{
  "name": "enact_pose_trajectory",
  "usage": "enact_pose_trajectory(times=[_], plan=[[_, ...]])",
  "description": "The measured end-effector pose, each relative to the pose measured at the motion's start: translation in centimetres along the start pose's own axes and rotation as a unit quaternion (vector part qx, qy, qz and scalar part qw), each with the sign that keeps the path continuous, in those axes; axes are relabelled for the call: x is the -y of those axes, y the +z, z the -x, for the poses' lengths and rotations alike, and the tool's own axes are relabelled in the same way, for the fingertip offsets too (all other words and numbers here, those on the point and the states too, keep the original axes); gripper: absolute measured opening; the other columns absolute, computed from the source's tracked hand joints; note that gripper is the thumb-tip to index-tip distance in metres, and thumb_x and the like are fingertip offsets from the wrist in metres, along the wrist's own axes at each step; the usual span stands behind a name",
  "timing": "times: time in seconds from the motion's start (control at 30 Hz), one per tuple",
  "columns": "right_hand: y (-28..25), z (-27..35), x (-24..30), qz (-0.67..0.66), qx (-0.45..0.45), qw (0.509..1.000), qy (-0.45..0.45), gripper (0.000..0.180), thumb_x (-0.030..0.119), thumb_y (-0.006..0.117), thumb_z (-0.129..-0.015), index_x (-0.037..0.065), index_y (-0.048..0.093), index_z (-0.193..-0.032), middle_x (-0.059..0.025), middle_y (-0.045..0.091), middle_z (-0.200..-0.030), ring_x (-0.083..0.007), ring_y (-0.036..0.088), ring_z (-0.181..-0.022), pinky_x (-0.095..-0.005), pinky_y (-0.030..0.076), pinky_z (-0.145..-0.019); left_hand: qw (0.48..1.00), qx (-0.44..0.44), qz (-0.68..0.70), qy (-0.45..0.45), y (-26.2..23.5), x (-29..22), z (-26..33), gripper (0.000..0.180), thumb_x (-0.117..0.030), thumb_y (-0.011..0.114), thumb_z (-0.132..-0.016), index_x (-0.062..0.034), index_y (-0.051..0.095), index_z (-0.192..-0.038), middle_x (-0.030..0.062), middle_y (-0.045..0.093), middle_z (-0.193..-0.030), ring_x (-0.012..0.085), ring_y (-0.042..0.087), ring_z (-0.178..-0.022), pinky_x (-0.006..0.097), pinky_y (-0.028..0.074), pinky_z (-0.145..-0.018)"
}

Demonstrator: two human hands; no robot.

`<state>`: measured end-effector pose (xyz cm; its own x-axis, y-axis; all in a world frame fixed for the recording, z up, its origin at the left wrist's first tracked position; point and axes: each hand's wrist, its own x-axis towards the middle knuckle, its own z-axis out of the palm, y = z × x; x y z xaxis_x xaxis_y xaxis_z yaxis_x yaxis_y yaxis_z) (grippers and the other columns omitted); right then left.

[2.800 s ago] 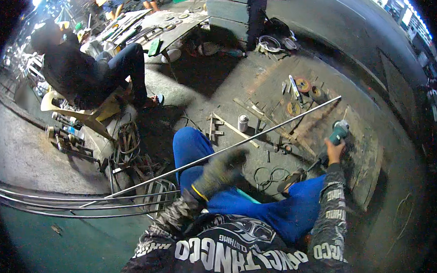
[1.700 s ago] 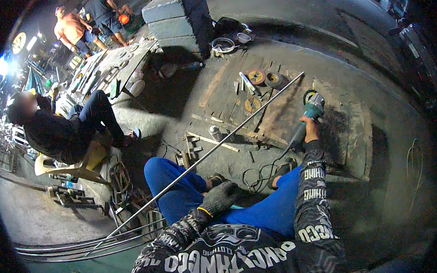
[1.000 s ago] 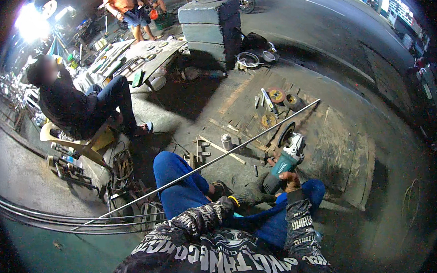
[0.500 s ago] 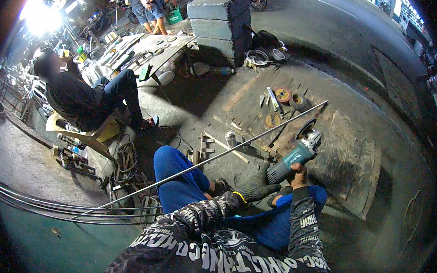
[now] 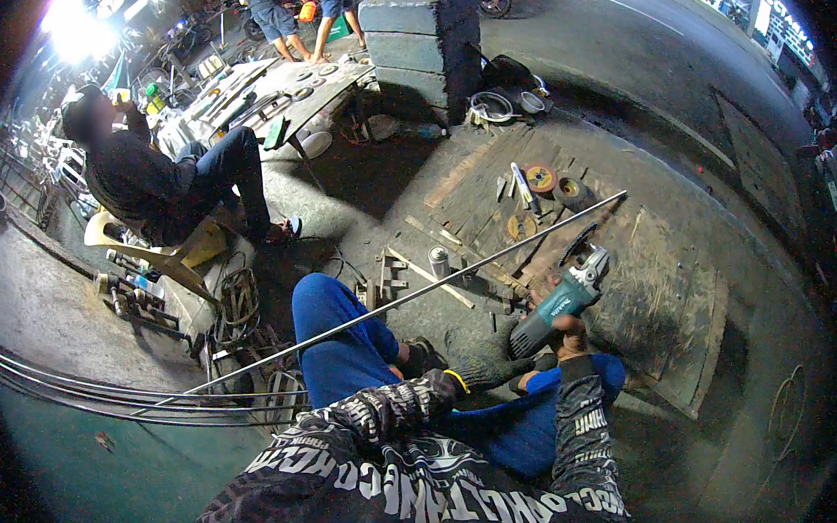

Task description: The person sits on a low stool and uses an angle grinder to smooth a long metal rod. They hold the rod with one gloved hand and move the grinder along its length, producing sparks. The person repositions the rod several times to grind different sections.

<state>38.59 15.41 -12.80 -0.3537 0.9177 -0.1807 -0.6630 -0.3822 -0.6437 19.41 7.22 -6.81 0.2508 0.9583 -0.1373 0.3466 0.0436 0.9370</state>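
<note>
A teal and black angle grinder (image 5: 561,309) is in my bare right hand (image 5: 568,337), whose fingers wrap its body. My left hand (image 5: 489,370), in a dark grey knitted glove with a yellow cuff, holds the grinder's tail; part of its grip is hidden. The grinder's dark disc (image 5: 578,242) is tilted, just below a long thin metal rod (image 5: 383,309). That rod slants from the lower left, across my left knee, to above the wooden board (image 5: 666,296). Neither hand touches the rod.
Loose discs (image 5: 540,178), a marker-like white tube (image 5: 523,188) and a small wheel (image 5: 573,192) lie on the board. A spray can (image 5: 439,260) stands left of it. More rods (image 5: 151,399) lie at left. A seated person (image 5: 140,181) is near a cluttered table (image 5: 320,101) and concrete block (image 5: 422,53).
The grinder has shifted slightly left and its disc turned more edge-on. The rod has barely moved. Standing people at the back have changed position, and an orange object now shows beside them.
</note>
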Motion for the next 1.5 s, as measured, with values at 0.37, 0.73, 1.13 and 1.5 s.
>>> enact_pose_trajectory(times=[0.37, 0.73, 1.13, 1.5], plan=[[-3.9, -2.2, -1.5, 0.026, -0.007, 1.0, 0.008, 0.07, 0.011, 0.068, -0.062, 0.008, 0.05, -0.129, -0.0097, 0.054, -0.122, -0.0296, 0.059, -0.104, -0.0466, 0.05, -0.093, 0.996, -0.017, -0.089, -0.026, 0.2, 0.8, -0.3, 0.077, -0.035, 0.082, -0.075, -0.002, 0.045, -0.134, 0.0234, 0.06, -0.118, 0.0368, 0.06, -0.11, 0.045, 0.047, -0.094], [-2.7, -1.8, -0.9, 0.069, -0.065, 0.995, 0.033, 0.063, 0.012, 0.072, -0.061, 0.007, 0.055, -0.122, -0.0096, 0.061, -0.107, -0.0302, 0.063, -0.095, -0.0468, 0.055, -0.085, 0.999, -0.01, -0.029, -0.027, 0.9, 2.9, -1.1, 0.077, -0.041, 0.078, -0.078, -0.0047, 0.043, -0.136, 0.0239, 0.061, -0.111, 0.0391, 0.061, -0.104, 0.047, 0.047, -0.09], [-1.1, -2.1, -0.5, 0.014, 0.07, 0.997, 0.028, 0.066, 0.014, 0.07, -0.062, 0.009, 0.052, -0.126, -0.0134, 0.058, -0.124, -0.0375, 0.062, -0.108, -0.0502, 0.05, -0.095, 0.997, 0.021, -0.018, -0.065, 0.4, 1.8, -0.8, 0.084, -0.033, 0.079, -0.08, 0.0017, 0.034, -0.142, 0.0255, 0.055, -0.131, 0.0351, 0.056, -0.12, 0.042, 0.043, -0.102], [-3.4, -2.1, -1.3, 0.055, -0.034, 0.997, 0.038, 0.044, 0.015, 0.071, -0.063, 0.008, 0.057, -0.104, -0.0107, 0.062, -0.104, -0.0318, 0.063, -0.095, -0.0463, 0.052, -0.088, 0.989, 0.031, -0.1, -0.105, -0.8, -1.3, 0.1, 0.101, -0.048, 0.078, -0.077, 0.0041, 0.029, -0.147, 0.0286, 0.056, -0.13, 0.0426, 0.054, -0.122, 0.049, 0.038, -0.106]])
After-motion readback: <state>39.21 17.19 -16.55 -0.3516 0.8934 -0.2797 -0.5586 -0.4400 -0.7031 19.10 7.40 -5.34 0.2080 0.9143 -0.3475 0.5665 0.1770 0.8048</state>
